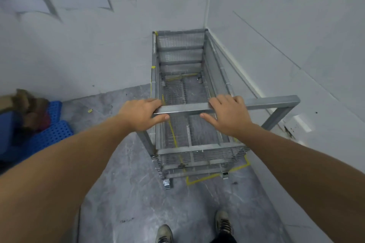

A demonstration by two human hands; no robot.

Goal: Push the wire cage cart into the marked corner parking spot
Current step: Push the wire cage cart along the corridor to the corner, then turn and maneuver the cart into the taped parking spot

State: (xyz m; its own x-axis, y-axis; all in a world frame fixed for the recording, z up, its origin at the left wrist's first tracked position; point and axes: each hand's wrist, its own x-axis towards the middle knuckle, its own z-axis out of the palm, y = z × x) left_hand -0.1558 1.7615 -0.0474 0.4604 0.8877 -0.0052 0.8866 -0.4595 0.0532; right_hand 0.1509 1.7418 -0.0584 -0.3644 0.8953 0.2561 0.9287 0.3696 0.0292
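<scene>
both hands gripped the handle bar (187, 109) of the wire cage cart (181, 92): the left hand (141, 113) and the right hand (227, 114) had fingers curled over it, thumbs beneath. beyond the fingers the cart's far end sat close against the corner walls, and yellow floor tape (215, 176) showed below the near end. the cart looked nearly parked, so a slow, even push from both hands, kept square to the tape, seemed best.

Both bare forearms reaching from lower corners of frame toward centre, converging. Left hand (141, 113) lying palm down at centre-left, fingers curling over, thumb pointing right underneath. Right hand (227, 114) lying palm down at centre-right, fingers curling forward, thumb stretching left. Two shoes standing at bottom edge.
</scene>
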